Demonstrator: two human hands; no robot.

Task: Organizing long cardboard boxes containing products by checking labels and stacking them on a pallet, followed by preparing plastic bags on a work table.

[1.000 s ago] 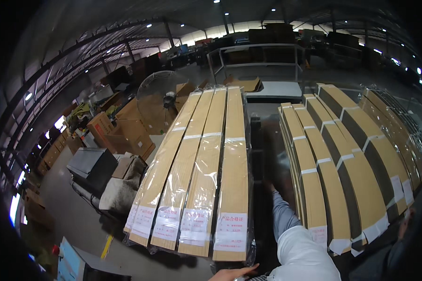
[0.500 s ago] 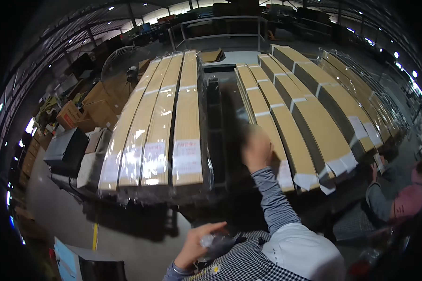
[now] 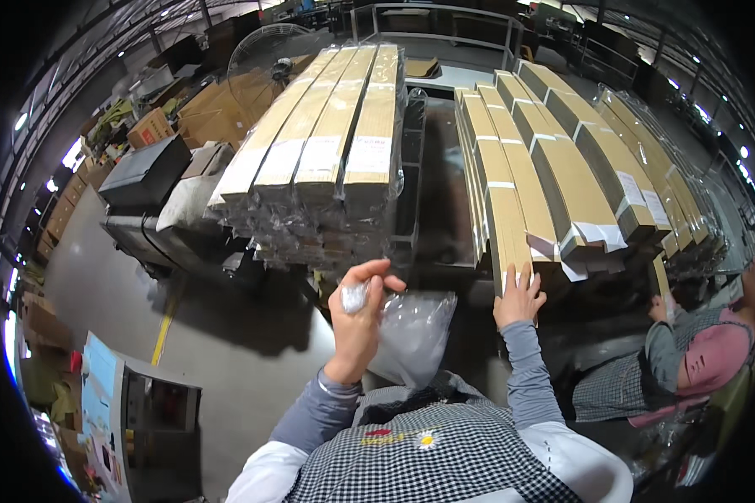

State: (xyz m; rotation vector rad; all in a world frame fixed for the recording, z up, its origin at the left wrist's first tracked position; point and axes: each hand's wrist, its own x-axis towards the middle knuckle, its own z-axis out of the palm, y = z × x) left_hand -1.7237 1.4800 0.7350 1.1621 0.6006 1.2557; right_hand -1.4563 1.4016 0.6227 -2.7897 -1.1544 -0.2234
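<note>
My left hand (image 3: 359,318) is raised in front of my chest, its fingers pinched on the top of a clear plastic bag (image 3: 413,334) that hangs down to the right of it. My right hand (image 3: 518,295) lies flat, fingers spread, against the near end of a long brown cardboard-wrapped board (image 3: 507,225). That board is the nearest one in a leaning row of similar long packages (image 3: 596,184). I wear grey sleeves and a black-and-white checked apron.
A tall stack of plastic-wrapped wooden boards (image 3: 335,151) stands ahead on the left. Another person (image 3: 688,360) in a pink top sits low at the right. Cardboard boxes (image 3: 210,109) and a large fan (image 3: 264,50) stand at the far left, a cart (image 3: 134,419) at lower left.
The view has tilted down and closer. My left hand rose, holding the clear bag. My right hand stays stretched forward, now flat on the board's near end.
</note>
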